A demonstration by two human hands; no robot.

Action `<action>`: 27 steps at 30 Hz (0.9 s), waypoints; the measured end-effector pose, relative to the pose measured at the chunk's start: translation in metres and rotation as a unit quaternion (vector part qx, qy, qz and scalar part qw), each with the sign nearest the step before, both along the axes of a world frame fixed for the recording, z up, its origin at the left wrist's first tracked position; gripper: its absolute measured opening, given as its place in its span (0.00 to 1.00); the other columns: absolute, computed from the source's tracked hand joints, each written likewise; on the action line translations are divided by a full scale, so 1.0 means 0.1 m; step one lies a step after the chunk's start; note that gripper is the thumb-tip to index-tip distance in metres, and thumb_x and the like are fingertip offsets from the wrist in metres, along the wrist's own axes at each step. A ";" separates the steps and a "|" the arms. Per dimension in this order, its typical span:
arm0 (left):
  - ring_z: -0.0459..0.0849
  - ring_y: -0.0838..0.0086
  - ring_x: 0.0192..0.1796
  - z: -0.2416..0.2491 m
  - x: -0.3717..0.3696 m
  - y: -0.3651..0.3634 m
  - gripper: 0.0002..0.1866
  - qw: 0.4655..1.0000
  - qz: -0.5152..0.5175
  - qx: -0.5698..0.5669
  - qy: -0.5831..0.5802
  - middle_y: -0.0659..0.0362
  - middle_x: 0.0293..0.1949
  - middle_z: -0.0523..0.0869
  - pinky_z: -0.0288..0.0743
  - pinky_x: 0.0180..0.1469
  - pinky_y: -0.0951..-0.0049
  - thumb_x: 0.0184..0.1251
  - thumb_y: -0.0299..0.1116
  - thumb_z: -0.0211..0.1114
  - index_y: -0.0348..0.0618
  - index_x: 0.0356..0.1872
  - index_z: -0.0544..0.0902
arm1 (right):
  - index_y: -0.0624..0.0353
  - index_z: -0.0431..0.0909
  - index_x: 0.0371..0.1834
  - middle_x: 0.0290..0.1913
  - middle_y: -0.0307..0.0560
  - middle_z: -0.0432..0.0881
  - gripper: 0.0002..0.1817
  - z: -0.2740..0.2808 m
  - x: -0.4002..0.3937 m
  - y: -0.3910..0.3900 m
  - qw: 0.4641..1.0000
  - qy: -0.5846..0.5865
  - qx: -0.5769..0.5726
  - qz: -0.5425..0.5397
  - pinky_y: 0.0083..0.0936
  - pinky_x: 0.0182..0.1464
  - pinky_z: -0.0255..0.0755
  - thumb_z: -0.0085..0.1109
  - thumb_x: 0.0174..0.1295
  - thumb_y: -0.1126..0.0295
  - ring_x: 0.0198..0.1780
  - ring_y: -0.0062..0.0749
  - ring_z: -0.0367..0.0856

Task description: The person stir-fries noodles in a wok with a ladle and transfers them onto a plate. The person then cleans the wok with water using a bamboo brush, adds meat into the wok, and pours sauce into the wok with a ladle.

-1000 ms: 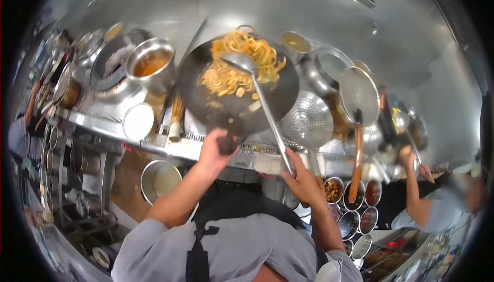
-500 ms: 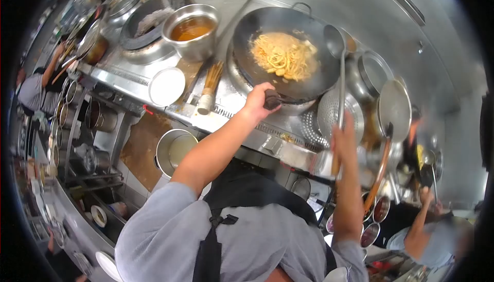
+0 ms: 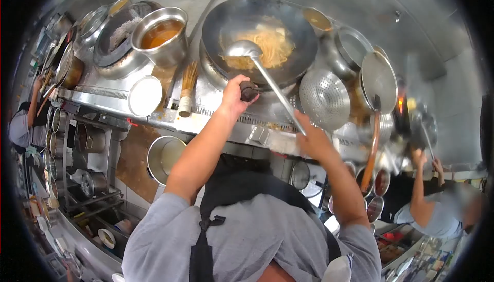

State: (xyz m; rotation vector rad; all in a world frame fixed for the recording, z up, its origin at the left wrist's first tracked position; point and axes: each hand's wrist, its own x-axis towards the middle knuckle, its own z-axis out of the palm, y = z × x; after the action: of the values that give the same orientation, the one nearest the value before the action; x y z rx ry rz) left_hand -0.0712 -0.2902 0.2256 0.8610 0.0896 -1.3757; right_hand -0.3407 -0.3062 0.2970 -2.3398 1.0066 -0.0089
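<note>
Yellowish noodles (image 3: 272, 48) lie in the middle of a large dark wok (image 3: 303, 35) on the stove. My left hand (image 3: 235, 97) is wrapped round the wok's dark handle (image 3: 249, 91) at its near side. In my right hand (image 3: 313, 139) is the shaft of a long-handled ladle (image 3: 243, 49). The ladle's bowl rests over the near left part of the noodles, hiding some of them. Steam blurs the far side of the food.
Left of the wok stand a steel pot of amber liquid (image 3: 160, 35), a bundled bamboo brush (image 3: 187, 89) and a white bowl (image 3: 145, 96). A perforated strainer (image 3: 325, 99) and a mesh skimmer (image 3: 380, 80) are at right. Another person (image 3: 432, 210) works at the far right, near a flame.
The ladle has swung from the wok's right rim leftward onto the noodles, with my right hand moving left. My left hand stays on the wok handle. The whole view has shifted somewhat.
</note>
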 end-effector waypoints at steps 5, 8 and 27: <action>0.81 0.66 0.38 0.55 -0.30 0.42 0.07 0.998 0.003 0.035 0.044 0.57 0.32 0.81 0.75 0.44 0.60 0.55 0.35 0.61 0.47 0.34 0.76 | 0.54 0.50 0.72 0.57 0.67 0.73 0.33 0.57 -0.20 0.51 0.985 -0.103 0.105 -0.088 0.41 0.56 0.68 0.50 0.64 0.71 0.56 0.62 0.75; 0.81 0.67 0.36 0.54 -0.32 0.38 0.06 0.998 0.014 0.053 0.021 0.57 0.30 0.80 0.76 0.40 0.61 0.57 0.34 0.58 0.46 0.33 0.76 | 0.54 0.53 0.72 0.52 0.60 0.77 0.32 0.82 -0.46 0.65 0.969 -0.124 0.193 -0.094 0.38 0.51 0.71 0.52 0.65 0.70 0.50 0.53 0.81; 0.81 0.63 0.40 0.21 -0.05 0.17 0.08 0.998 -0.026 0.002 0.054 0.56 0.35 0.82 0.76 0.46 0.60 0.55 0.33 0.64 0.44 0.34 0.78 | 0.47 0.53 0.73 0.30 0.39 0.72 0.34 0.79 -0.49 0.41 0.930 -0.021 0.344 -0.125 0.23 0.29 0.68 0.54 0.64 0.71 0.25 0.23 0.70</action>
State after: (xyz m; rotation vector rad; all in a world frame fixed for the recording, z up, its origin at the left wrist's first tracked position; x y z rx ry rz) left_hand -0.0762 -0.2729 0.2468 0.7964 0.1541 -1.4703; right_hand -0.3896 -0.2649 0.3760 -1.5621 1.0655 0.1689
